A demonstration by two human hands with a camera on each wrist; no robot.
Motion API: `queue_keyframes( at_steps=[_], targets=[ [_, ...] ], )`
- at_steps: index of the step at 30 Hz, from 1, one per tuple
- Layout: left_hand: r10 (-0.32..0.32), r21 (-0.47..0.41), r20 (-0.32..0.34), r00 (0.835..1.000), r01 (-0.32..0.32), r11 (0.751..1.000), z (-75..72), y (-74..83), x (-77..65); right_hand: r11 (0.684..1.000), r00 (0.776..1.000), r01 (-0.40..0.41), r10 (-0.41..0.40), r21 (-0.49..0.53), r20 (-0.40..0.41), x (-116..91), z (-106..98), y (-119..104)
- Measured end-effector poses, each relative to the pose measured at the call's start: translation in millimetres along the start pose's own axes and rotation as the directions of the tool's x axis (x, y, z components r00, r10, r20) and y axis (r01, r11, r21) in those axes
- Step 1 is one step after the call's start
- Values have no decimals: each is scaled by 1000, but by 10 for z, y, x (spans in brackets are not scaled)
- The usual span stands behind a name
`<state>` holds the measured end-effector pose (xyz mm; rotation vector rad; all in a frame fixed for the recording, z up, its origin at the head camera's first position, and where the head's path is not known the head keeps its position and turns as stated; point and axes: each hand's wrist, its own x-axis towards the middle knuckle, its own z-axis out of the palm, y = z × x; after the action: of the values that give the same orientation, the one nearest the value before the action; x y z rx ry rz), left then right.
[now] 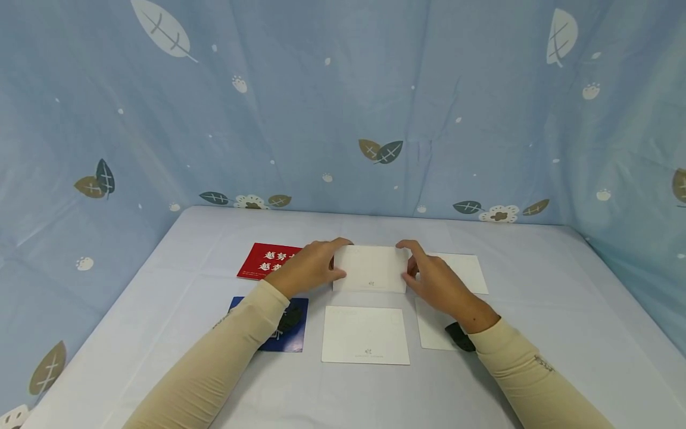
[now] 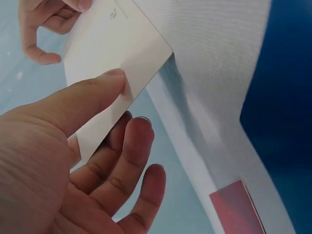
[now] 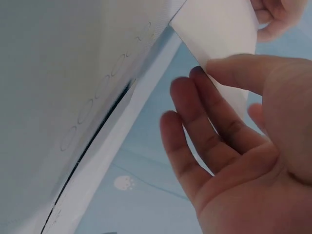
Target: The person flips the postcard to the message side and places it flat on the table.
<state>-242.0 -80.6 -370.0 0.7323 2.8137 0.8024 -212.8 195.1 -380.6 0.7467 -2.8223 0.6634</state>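
Observation:
A white card with a small printed mark near its lower edge is held between both hands over the back row of cards. My left hand pinches its left edge, the thumb on the printed face and fingers behind. On the opposite edge, my right hand pinches with thumb and fingers in the same way. In both wrist views the card stands tilted up from the white tabletop. Its back side is hidden from the head view.
A red card with white characters lies behind the left hand. In front are a blue card, a white card and another white card, partly covered by the right arm. One more white card lies back right. Patterned blue cloth rises behind.

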Motion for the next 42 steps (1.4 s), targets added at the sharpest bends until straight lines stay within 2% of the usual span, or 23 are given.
queue_keyframes(
  at_steps=[4, 9, 12, 21, 29, 34, 42],
  targets=[
    [-18, 3, 14, 1000, 18, 1000, 15, -3, -3, 999, 999, -5, 4, 33, 43, 2, 12, 12],
    [-62, -2, 33, 998, 62, 998, 36, -7, -9, 999, 996, -28, 26, 34, 80, -1, 29, 20],
    [-66, -8, 44, 997, 66, 998, 49, -8, -10, 999, 992, -36, 31, 34, 119, -8, 43, 28],
    [-47, 4, 40, 998, 47, 999, 79, -24, -20, 998, 984, 42, -48, 35, 174, -29, 46, 51],
    [-11, 57, 38, 999, 9, 998, 84, -31, -39, 997, 981, 59, -49, -45, 186, -24, 31, 37],
    [-2, 103, 62, 998, -5, 995, 91, -33, -39, 995, 981, 69, -56, -66, 187, -23, 34, 38],
    [-21, 168, 115, 993, 1, 986, 98, -20, -55, 994, 978, 88, -73, -67, 195, -49, 54, 63]
  ],
)
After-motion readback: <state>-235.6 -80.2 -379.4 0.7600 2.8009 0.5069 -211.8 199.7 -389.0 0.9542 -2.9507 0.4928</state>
